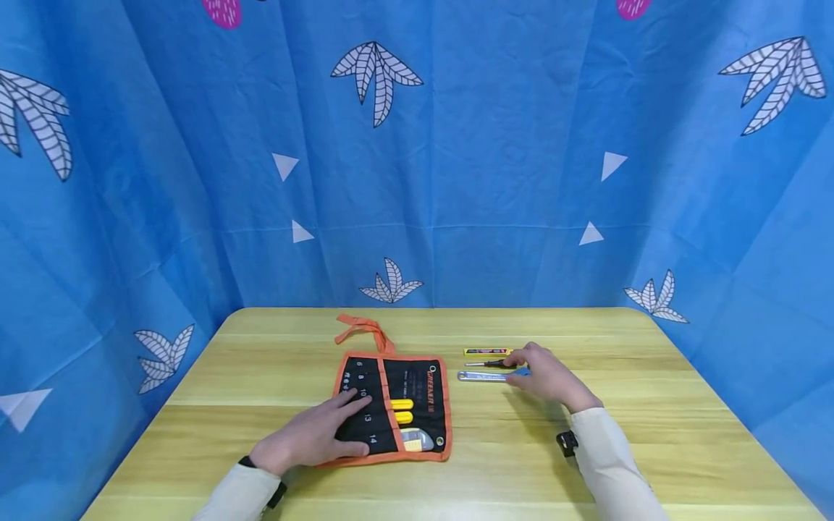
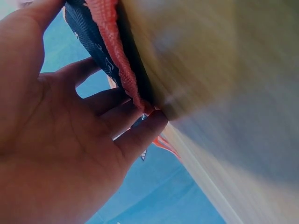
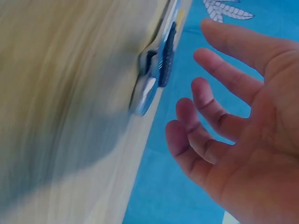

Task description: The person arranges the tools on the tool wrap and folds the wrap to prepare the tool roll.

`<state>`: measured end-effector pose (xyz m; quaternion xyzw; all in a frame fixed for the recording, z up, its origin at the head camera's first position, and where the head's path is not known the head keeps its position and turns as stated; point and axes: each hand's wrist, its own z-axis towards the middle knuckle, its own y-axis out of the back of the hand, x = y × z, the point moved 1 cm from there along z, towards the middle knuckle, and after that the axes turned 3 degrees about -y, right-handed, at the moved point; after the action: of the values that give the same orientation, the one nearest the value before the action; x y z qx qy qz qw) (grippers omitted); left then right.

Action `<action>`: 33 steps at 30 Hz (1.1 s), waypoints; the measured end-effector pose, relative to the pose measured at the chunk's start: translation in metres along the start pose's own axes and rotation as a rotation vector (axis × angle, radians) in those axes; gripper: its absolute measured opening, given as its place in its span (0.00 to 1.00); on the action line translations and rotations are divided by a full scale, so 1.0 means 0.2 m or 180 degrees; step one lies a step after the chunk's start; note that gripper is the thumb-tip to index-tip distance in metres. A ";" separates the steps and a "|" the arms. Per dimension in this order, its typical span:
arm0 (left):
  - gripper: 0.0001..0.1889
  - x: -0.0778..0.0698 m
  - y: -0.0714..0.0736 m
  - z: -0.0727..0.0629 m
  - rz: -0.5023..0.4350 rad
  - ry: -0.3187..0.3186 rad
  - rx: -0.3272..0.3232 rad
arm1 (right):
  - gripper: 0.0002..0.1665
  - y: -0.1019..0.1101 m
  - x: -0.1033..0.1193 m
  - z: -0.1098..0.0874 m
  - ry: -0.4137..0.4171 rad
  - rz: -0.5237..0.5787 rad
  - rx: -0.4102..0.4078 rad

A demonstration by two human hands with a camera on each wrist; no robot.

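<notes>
While left hand rests spread on pouch | right hand empty, fingers relaxed | wrench just beside it

The pouch is black edged orange, the curtain leaf-patterned blue

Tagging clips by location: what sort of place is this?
Probably a staged recording spot rather than a working shop, though I can't be sure: a wood-grain table, a blue patterned curtain hanging behind it and along both sides, and a tool pouch laid out on top.
</notes>
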<state>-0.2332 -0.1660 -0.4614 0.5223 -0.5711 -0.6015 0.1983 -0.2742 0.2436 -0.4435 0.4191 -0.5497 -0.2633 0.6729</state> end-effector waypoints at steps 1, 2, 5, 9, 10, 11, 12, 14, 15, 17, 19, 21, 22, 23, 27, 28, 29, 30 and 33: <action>0.44 0.00 0.00 0.00 -0.0005 -0.0003 -0.0002 | 0.18 0.00 -0.01 0.00 -0.0016 -0.0042 0.0004; 0.44 0.00 0.00 0.00 -0.0007 -0.0005 -0.0005 | 0.18 0.00 -0.02 0.00 -0.0043 -0.0077 0.0006; 0.44 0.00 0.00 0.00 -0.0005 -0.0005 -0.0014 | 0.20 0.00 -0.03 -0.01 -0.0120 -0.0195 -0.0014; 0.44 0.00 0.00 0.00 0.0008 0.0009 -0.0024 | 0.21 -0.01 -0.04 -0.01 -0.0176 -0.0322 0.0002; 0.44 0.00 0.00 0.00 0.0011 0.0010 -0.0025 | 0.21 -0.01 -0.04 -0.01 -0.0181 -0.0327 0.0017; 0.44 0.00 0.00 0.00 0.0016 0.0009 -0.0024 | 0.21 -0.01 -0.04 -0.01 -0.0198 -0.0328 0.0032; 0.44 0.00 0.00 0.00 0.0021 0.0009 -0.0023 | 0.21 -0.01 -0.05 -0.01 -0.0199 -0.0328 0.0060; 0.45 0.00 0.00 0.00 0.0023 0.0005 -0.0021 | 0.21 -0.02 -0.05 -0.01 -0.0208 -0.0317 0.0113; 0.45 0.00 0.00 0.00 0.0030 0.0006 -0.0022 | 0.21 -0.02 -0.05 -0.01 -0.0223 -0.0313 0.0127; 0.45 0.00 -0.01 0.00 0.0038 0.0017 -0.0025 | 0.21 -0.02 -0.05 -0.01 -0.0224 -0.0327 0.0152; 0.45 0.01 -0.01 0.00 0.0047 0.0038 -0.0032 | 0.21 -0.02 -0.05 -0.01 -0.0203 -0.0338 0.0160; 0.45 0.01 -0.01 0.00 0.0061 0.0058 -0.0037 | 0.21 -0.03 -0.05 -0.01 -0.0171 -0.0356 0.0137; 0.45 0.01 -0.01 0.00 0.0066 0.0067 -0.0037 | 0.20 -0.03 -0.05 -0.01 -0.0158 -0.0356 0.0131; 0.44 0.01 -0.01 0.00 0.0070 0.0074 -0.0037 | 0.20 -0.03 -0.05 -0.01 -0.0147 -0.0357 0.0128; 0.45 0.01 -0.01 0.00 0.0084 0.0079 -0.0038 | 0.20 -0.02 -0.05 0.00 -0.0168 -0.0318 0.0161; 0.45 0.01 -0.01 0.00 0.0085 0.0076 -0.0040 | 0.20 -0.02 -0.05 0.00 -0.0181 -0.0310 0.0179; 0.45 0.01 -0.01 0.00 0.0084 0.0068 -0.0041 | 0.20 -0.02 -0.05 0.00 -0.0196 -0.0300 0.0203; 0.45 0.01 -0.01 0.00 0.0085 0.0060 -0.0044 | 0.21 -0.02 -0.05 0.00 -0.0209 -0.0289 0.0225; 0.44 0.01 -0.01 0.00 0.0086 0.0028 -0.0047 | 0.22 -0.02 -0.05 0.00 -0.0222 -0.0248 0.0277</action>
<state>-0.2335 -0.1659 -0.4643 0.5157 -0.5727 -0.6006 0.2128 -0.2762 0.2498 -0.4510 0.4596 -0.5670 -0.2796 0.6238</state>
